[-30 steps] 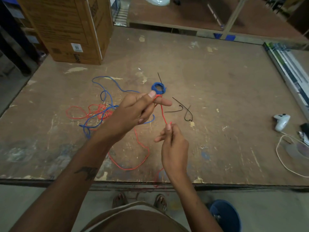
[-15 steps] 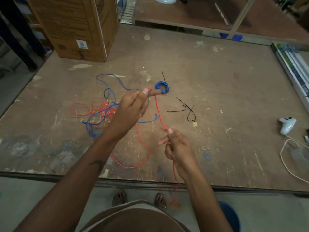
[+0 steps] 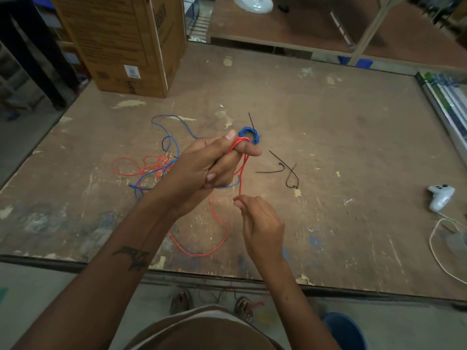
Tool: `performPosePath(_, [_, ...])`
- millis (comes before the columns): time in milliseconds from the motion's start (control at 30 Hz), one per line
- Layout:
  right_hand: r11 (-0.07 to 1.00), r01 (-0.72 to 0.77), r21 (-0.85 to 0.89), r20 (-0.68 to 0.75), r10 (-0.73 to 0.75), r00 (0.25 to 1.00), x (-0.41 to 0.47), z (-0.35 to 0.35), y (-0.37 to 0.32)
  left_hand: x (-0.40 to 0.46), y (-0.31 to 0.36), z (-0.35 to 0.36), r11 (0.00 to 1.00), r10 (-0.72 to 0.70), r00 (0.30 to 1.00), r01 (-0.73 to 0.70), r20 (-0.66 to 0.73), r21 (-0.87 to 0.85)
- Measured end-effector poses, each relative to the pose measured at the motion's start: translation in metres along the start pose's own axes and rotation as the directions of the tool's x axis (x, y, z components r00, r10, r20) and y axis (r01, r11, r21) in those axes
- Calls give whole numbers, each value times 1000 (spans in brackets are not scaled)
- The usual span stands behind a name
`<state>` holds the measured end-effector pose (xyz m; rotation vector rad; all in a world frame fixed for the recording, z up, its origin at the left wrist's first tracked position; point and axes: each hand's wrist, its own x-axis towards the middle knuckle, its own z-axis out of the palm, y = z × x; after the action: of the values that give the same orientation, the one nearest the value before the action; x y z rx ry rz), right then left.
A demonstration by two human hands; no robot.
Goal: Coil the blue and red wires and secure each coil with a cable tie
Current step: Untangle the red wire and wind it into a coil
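My left hand (image 3: 207,168) is raised over the table with the red wire (image 3: 241,170) looped over its outstretched fingers. Below it, my right hand (image 3: 260,223) pinches the same red wire at its fingertips. The rest of the red wire trails in a loop near the front edge and tangles with the loose blue wire (image 3: 166,140) at the left. A small blue coil (image 3: 250,133) with a black tie sticking up lies just behind my left fingers. Loose black cable ties (image 3: 288,170) lie to the right of the hands.
A large cardboard box (image 3: 121,44) stands at the table's back left. A white game controller (image 3: 439,195) and a white cord (image 3: 439,251) lie near the right edge, beside long packages (image 3: 447,97). The worn wooden table (image 3: 341,137) ends just in front of my feet.
My right hand has risen back toward the left, laying another turn of red wire over the left fingers. Several red strands now hang from the left hand instead of one.
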<state>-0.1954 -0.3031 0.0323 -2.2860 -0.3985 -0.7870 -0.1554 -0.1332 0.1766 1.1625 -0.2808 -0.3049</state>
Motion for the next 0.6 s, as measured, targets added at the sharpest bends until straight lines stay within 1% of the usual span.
performPosePath(33, [982,-96,163,13,95,995,0,2,-5,0,1,1,1000,8,1000,-8,-2,-7])
performPosePath(67, [904,-245,349,74,234,970,1,4,-10,0,1,2,1000,19,1000,-19,-8,-1])
performPosePath(100, [761,-391,518,176,352,919,2,6,-15,1,0,3,999,34,999,-34,-21,14])
performPosePath(133, [578,-495,649,288,416,863,3,8,-21,2,0,4,998,50,998,-49,-31,40])
performPosePath(167, [382,-561,735,392,435,810,3,9,-25,4,-1,4,995,62,998,-60,-31,75])
performPosePath(200, [199,-599,776,482,425,766,3,12,-29,5,-2,4,992,71,997,-69,-21,110])
performPosePath(233, [63,-623,780,551,403,731,3,14,-31,6,-4,5,987,75,997,-73,-8,145])
performPosePath(267, [-30,-636,771,598,376,708,2,16,-33,7,-5,7,982,75,997,-75,7,176])
performPosePath(300, [-82,-643,761,625,357,694,1,17,-35,7,-6,10,975,77,997,-79,21,206])
performPosePath(333, [-90,-645,759,631,348,694,0,17,-35,7,-7,14,969,86,996,-90,27,229])
performPosePath(367, [-51,-646,762,621,341,705,-1,16,-38,8,-9,17,963,105,994,-107,23,248])
performPosePath(433, [84,-660,746,608,317,728,-2,14,-45,10,-15,23,944,168,985,-153,-26,293])
performPosePath(467, [166,-673,721,614,298,731,-3,13,-47,11,-19,25,932,205,976,-173,-68,320])
performPosePath(533, [375,-663,648,616,255,746,-8,9,-52,13,-26,24,898,282,951,-214,-130,383])
performPosePath(567, [488,-631,603,614,222,758,-11,6,-53,15,-30,21,864,328,936,-241,-131,441])
performPosePath(600, [578,-588,566,611,184,770,-15,1,-55,18,-34,16,799,373,922,-266,-99,539])
